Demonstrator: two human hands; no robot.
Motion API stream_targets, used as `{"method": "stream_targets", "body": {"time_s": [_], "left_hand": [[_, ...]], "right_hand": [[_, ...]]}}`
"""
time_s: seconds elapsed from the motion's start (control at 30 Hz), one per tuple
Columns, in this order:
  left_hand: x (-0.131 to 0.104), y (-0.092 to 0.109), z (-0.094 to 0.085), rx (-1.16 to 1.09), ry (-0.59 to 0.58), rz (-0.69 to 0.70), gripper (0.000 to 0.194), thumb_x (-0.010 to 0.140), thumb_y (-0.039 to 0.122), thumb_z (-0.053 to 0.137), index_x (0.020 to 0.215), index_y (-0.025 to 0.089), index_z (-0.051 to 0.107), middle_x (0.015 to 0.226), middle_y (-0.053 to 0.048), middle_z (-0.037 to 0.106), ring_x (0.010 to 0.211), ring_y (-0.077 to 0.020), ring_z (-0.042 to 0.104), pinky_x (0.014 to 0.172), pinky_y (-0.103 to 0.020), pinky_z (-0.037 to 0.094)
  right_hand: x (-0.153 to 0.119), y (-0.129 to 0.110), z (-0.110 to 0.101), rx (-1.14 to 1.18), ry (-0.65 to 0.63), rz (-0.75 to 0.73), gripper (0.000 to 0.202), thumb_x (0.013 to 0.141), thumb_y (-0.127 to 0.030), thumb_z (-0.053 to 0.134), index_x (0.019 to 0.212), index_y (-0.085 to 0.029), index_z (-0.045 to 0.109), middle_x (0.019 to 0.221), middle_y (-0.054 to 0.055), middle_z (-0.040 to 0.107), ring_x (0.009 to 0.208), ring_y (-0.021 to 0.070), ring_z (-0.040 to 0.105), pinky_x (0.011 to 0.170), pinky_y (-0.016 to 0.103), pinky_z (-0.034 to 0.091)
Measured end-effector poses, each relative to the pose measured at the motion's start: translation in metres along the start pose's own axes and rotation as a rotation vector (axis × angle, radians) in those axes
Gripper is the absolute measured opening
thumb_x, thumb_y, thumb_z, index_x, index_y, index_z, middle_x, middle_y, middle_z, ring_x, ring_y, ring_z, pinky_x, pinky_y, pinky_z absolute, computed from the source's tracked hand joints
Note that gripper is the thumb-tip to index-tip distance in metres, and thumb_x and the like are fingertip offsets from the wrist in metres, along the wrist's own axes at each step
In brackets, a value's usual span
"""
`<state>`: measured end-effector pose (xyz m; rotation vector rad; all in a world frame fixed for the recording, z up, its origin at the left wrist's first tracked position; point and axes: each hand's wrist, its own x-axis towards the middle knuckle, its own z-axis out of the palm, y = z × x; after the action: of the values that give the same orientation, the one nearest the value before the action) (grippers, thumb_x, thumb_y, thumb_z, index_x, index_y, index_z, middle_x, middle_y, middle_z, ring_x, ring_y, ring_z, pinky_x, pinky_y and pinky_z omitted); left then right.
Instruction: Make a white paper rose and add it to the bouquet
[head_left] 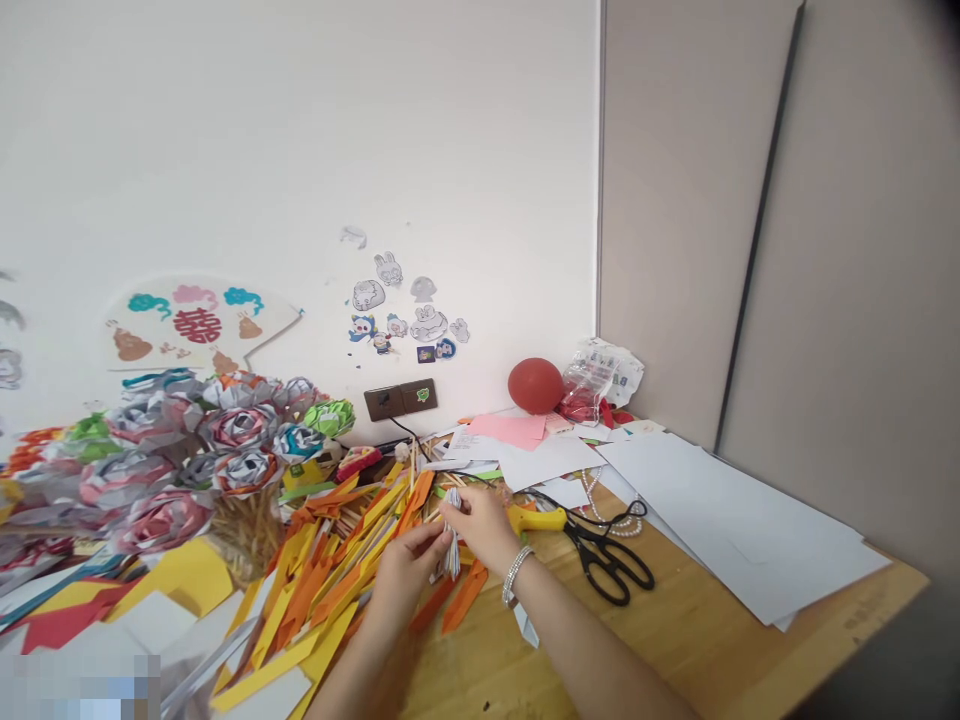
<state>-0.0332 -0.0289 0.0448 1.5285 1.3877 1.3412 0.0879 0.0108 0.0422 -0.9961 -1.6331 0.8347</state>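
Note:
Both hands meet over the wooden table around a small bundle of white folded paper strips (452,550). My left hand (414,560) pinches the bundle low on its left side. Higher up, my right hand (480,522) grips its top edge between thumb and fingers; a beaded bracelet (516,577) circles that wrist. Orange paper strips (466,598) lie on the table just below the hands. To the right of my right hand rest scissors with black handles (611,565) beside a yellow handle-like piece (538,519).
Folded paper flowers (240,428) crowd the left side, with yellow and orange strips (322,600) heaped in front. White sheets (739,520) cover the right of the table (847,625). A red balloon (535,385) and a clear plastic bag (589,380) stand against the wall.

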Motion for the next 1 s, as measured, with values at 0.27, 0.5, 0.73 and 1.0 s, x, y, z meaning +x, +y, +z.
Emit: {"method": "stream_targets", "body": {"time_s": [0.27,0.5,0.73,1.0], "left_hand": [[-0.001,0.001,-0.003,-0.171,-0.274,-0.194,0.045,0.056,0.051,0.068,0.081,0.014,0.067,0.068,-0.004,0.07,0.06,-0.0178,0.063,0.06,-0.028,0.048],[-0.004,-0.008,0.013,0.17,-0.133,0.064,0.033,0.069,0.051,0.052,0.061,0.019,0.054,0.05,0.003,0.052,0.049,-0.0161,0.051,0.054,-0.028,0.041],[-0.004,-0.018,0.016,-0.019,-0.177,0.024,0.042,0.072,0.06,0.046,0.064,0.019,0.047,0.052,0.007,0.036,0.045,-0.0102,0.035,0.046,-0.023,0.034],[-0.001,-0.014,0.012,-0.16,-0.244,-0.056,0.046,0.064,0.065,0.053,0.06,0.02,0.043,0.05,0.01,0.024,0.043,-0.0066,0.022,0.043,-0.02,0.024]], "right_hand": [[0.005,0.009,-0.004,0.293,-0.116,0.047,0.022,0.076,-0.036,0.052,0.066,-0.017,0.048,0.052,-0.006,0.044,0.042,0.0068,0.038,0.039,0.018,0.031],[0.008,0.01,-0.004,0.278,-0.045,0.111,0.028,0.073,-0.038,0.057,0.06,-0.018,0.042,0.048,-0.008,0.041,0.038,0.0053,0.037,0.036,0.017,0.031],[0.008,0.011,-0.004,0.392,-0.03,0.074,0.028,0.074,-0.04,0.057,0.062,-0.018,0.043,0.046,-0.009,0.042,0.036,0.0047,0.038,0.036,0.017,0.029],[0.008,0.009,-0.015,0.597,-0.176,0.15,0.037,0.065,-0.049,0.065,0.069,-0.016,0.049,0.052,-0.008,0.047,0.036,0.0029,0.036,0.036,0.016,0.031]]}}
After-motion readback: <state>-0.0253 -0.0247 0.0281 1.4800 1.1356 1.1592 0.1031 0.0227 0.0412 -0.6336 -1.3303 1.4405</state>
